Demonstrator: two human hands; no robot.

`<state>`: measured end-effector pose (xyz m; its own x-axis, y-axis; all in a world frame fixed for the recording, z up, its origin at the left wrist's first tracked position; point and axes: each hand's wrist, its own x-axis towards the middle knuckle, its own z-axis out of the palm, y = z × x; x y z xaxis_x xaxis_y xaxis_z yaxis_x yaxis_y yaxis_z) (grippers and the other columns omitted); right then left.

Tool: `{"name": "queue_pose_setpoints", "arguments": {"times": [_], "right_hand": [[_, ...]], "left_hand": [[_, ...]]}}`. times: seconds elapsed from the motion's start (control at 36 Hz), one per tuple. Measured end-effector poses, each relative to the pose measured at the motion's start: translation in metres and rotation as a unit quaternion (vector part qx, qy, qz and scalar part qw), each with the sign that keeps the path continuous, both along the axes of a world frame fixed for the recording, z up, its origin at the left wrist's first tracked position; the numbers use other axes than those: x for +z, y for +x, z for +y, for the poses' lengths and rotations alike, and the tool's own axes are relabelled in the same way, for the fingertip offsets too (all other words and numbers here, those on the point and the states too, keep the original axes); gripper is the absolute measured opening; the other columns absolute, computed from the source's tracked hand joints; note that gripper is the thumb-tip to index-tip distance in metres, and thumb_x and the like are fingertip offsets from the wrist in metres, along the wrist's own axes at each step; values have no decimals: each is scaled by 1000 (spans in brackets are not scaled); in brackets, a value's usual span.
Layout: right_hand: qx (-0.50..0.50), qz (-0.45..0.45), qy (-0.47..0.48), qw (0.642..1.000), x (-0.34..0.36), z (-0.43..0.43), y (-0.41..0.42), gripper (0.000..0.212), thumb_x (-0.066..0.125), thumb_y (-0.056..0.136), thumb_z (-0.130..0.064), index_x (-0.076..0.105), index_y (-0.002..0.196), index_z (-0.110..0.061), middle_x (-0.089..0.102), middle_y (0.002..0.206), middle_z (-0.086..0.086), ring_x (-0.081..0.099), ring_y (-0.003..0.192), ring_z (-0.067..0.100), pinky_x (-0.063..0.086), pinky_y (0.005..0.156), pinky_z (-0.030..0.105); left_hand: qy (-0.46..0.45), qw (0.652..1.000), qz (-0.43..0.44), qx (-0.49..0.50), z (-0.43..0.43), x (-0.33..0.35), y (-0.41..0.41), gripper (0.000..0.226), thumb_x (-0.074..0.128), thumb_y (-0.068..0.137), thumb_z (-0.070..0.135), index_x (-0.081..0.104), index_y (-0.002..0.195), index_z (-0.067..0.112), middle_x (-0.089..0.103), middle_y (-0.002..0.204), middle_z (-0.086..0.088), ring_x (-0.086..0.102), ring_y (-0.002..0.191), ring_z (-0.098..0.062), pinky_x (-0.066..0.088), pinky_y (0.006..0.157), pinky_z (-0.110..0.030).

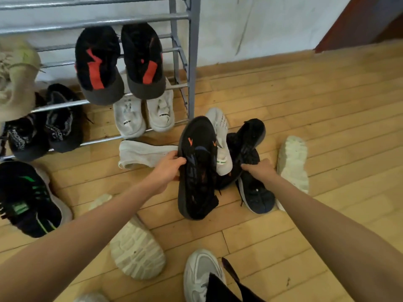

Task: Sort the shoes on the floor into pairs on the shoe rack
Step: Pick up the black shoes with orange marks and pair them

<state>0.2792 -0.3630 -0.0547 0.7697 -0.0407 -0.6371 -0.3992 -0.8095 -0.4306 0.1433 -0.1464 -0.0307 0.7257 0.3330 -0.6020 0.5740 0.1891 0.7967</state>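
Beige shoe (pixel 15 79): far left on the shoe rack, soft knit-looking upper, cut off by the frame edge.
Black and green shoe (pixel 28 199): near left on the floor, mesh upper with bright green stripes, pale sole rim.
Shoe rack (pixel 192 62): grey metal tubes, thin rails across, upright post at its right end; upper tiers run out of view.
Black lettered pair (pixel 43 127): low rail at left, knit uppers with white print too blurred to read.
Black and red pair (pixel 120 62): middle rail, rounded toes, red patches, grey toe bumpers.
White pair (pixel 144 114): lowest rail, toes toward the near side, small dark print illegible.
Upturned cream sole (pixel 137 247): near centre, chunky ridged tread.
White shoe on its side (pixel 144 154): just beyond the left hand, partly hidden by it.
Left hand (pixel 168 168): fingers curled over the edge of the black and orange shoe (pixel 196 171), grasping it upright, sole facing left.
Shoe pile (pixel 239 153): black and white shoes overlapping; separate outlines hard to tell.
Right hand (pixel 259 170): fingers bent, gripping a dark shoe (pixel 255 192) in the pile.
Pale sole (pixel 293 162): right of the pile, tread upward.
Floor (pixel 327 127): light wooden planks.
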Motion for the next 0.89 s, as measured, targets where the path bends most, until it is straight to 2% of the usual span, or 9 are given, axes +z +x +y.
{"name": "queue_pose_setpoints", "arguments": {"times": [0.11, 0.17, 0.31, 0.39, 0.44, 0.56, 0.69, 0.81, 0.89], "right_hand": [[142, 86, -34, 986, 6, -13, 2, 116, 82, 70, -33, 3, 149, -4, 19, 155, 12, 26, 141, 32, 34, 106, 39], [175, 88, -45, 980, 5, -17, -3, 123, 84, 69, -28, -7, 149, -6, 17, 155, 14, 25, 141, 34, 33, 109, 41], [159, 0, -37, 987, 8, -21, -12, 99, 81, 71, -31, 20, 143, -4, 42, 134, 12, 40, 128, 34, 42, 99, 42], [70, -95, 54, 992, 13, -8, -5, 59, 66, 80, -25, 41, 130, -7, 50, 125, 13, 46, 120, 32, 43, 98, 44], [-36, -62, 149, 986, 15, 6, 1, 43, 56, 85, -20, 45, 124, -8, 57, 118, 12, 54, 103, 25, 48, 92, 42], [-36, 8, 139, 990, 6, 26, 7, 54, 67, 83, -21, 47, 130, -2, 57, 122, 14, 55, 109, 27, 52, 91, 39], [-49, 19, 104, 993, 2, 27, 10, 37, 61, 86, -3, 52, 121, 1, 55, 115, 14, 54, 104, 29, 51, 89, 37], [-60, -36, 131, 989, 8, 28, 12, 20, 59, 83, -2, 56, 103, 1, 60, 109, 18, 56, 92, 27, 50, 78, 35], [17, -119, 95, 988, 24, 32, 16, 21, 56, 81, -7, 62, 99, 3, 65, 99, 18, 61, 85, 29, 47, 65, 32]], "left_hand": [[12, 1000, 0, 5, -2, -4, 5, 29, 44, 93, 7, 54, 120, 11, 64, 93, -3, 60, 90, -19, 49, 69, -34], [24, 1000, 0, 8, -3, -5, 7, 30, 44, 94, 8, 53, 122, 12, 63, 96, -3, 60, 94, -20, 48, 69, -32], [30, 999, 3, 15, -6, -4, 8, 31, 44, 94, 7, 54, 123, 10, 64, 107, -9, 60, 102, -25, 50, 76, -35], [36, 999, 10, 8, -6, -4, 7, 32, 44, 94, 8, 53, 125, 9, 64, 113, -11, 60, 107, -26, 52, 85, -42], [38, 999, 10, 9, -6, -4, 4, 32, 44, 95, 9, 53, 125, 10, 64, 113, -11, 61, 106, -26, 53, 87, -44], [24, 1000, 2, 17, -6, -3, -1, 24, 43, 95, 8, 58, 112, 13, 66, 98, -6, 63, 95, -22, 53, 74, -35], [15, 1000, 4, 15, -2, -1, -7, 27, 43, 94, 8, 58, 116, 14, 67, 104, -8, 64, 99, -24, 53, 76, -36], [19, 999, -9, 35, 3, 2, -13, 28, 43, 95, 8, 57, 119, 12, 66, 106, -9, 64, 99, -24, 53, 75, -35], [23, 997, -19, 68, 8, 7, -19, 25, 41, 95, 8, 56, 114, 15, 66, 102, -8, 64, 93, -21, 53, 71, -34]]}}
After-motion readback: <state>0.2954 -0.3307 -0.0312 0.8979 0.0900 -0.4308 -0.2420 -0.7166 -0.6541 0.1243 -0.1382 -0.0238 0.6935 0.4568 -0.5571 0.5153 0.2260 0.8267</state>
